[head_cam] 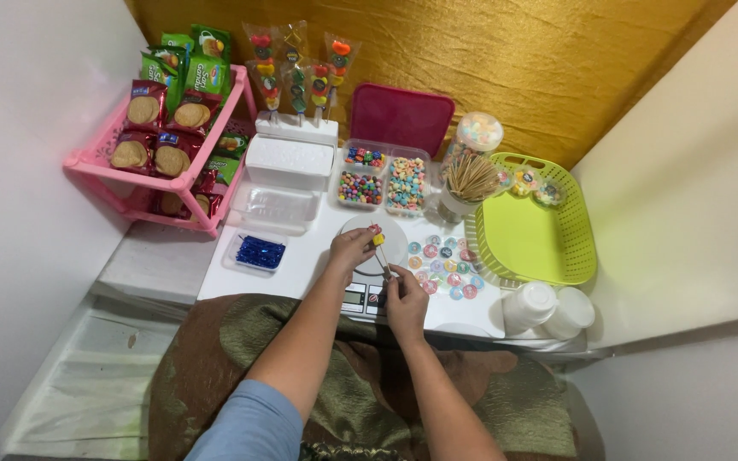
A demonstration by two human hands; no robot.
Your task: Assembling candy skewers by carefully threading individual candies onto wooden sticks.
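Candy (378,240), a small yellow piece, sits on a thin wooden skewer (383,254) at the centre of the frame, just above a round white kitchen scale (399,235). The left hand (351,248) pinches the candy between thumb and fingers, closed on it. The right hand (406,296), just below and to the right, is clamped on the lower end of the skewer, which tilts up and to the left toward the candy.

Just right of the scale, round colourful stickers (445,265) lie spread on the white tabletop (301,256). Above the scale stand clear trays of colourful sweets (383,180), with a dark pink lid (401,118) propped behind them. Right of the trays, a cup of wooden skewers (470,177) stands before a clear jar of pastel sweets (478,133). A lime green basket (533,226) fills the right of the tabletop, and white cups (546,307) lie below it.

Left of the scale is a small clear box of blue glittery bits (259,252), with an empty clear tray (272,207) above it. Further up, a white foam block (294,143) holds finished candy skewers in clear wrap (299,72). At the upper left, a pink rack (161,175) carries red and green biscuit packets (172,94). A gold cloth (489,51) hangs across the top.
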